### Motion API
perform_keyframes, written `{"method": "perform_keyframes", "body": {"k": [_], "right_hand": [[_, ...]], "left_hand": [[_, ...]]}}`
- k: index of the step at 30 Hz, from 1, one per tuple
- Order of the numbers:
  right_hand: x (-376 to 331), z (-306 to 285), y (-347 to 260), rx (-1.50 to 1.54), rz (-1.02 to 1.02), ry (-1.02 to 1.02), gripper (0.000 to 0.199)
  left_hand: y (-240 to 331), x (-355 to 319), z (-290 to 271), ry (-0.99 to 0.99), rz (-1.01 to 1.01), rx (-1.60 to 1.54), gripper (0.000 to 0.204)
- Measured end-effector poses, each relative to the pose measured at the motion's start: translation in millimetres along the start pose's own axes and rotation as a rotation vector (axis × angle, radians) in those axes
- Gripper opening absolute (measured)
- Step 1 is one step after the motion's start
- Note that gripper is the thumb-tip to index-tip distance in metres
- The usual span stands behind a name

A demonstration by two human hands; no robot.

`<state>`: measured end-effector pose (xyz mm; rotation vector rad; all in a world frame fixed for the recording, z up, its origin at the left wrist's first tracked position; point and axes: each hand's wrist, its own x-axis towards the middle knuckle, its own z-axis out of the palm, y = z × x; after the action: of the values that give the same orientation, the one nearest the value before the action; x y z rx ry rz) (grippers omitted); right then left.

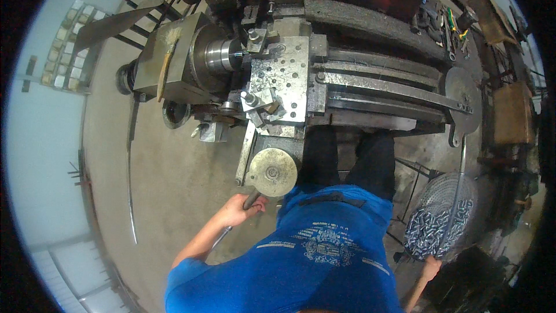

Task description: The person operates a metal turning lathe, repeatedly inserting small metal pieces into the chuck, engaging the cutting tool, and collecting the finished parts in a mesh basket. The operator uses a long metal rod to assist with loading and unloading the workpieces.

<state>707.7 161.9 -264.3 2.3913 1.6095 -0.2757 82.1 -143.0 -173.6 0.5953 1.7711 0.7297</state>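
Note:
My left hand point(236, 210) is wrapped round the dark handle point(251, 199) of a round metal handwheel point(273, 173) at the front of a lathe. At the lower right, my right hand point(431, 268) is closed at the lower end of a long metal lever point(461, 182), its fingers partly hidden. This lever runs down from a round plate point(462, 91) and crosses over a perforated basket point(441, 188) holding many small metal pieces point(431, 229). On the lathe, a drilled metal plate point(281, 75) carries tool holders, one close to the shiny chuck point(219, 57).
A brush point(167, 69) lies on the headstock point(156, 46). Wrenches and pliers point(450, 35) lie at the far right beside a brown box point(513, 113). A long flat bar point(394, 88) spans the machine bed. A thin rod point(131, 197) is on the left floor.

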Motion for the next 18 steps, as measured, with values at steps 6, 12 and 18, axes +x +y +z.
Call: {"method": "perform_keyframes", "body": {"k": [6,12,18], "right_hand": [[-11,2,-4,0.063,-0.003,0.064,0.052],[-10,17,7,-0.047,-0.147,0.133,0.027],[-14,23,16,-0.149,-0.505,0.253,0.016]], "left_hand": [[5,-1,0,0.010,0.028,-0.002,0.022],[5,1,-1,0.014,0.019,0.034,0.021],[3,0,1,0.018,0.003,0.009,0.024]]}}
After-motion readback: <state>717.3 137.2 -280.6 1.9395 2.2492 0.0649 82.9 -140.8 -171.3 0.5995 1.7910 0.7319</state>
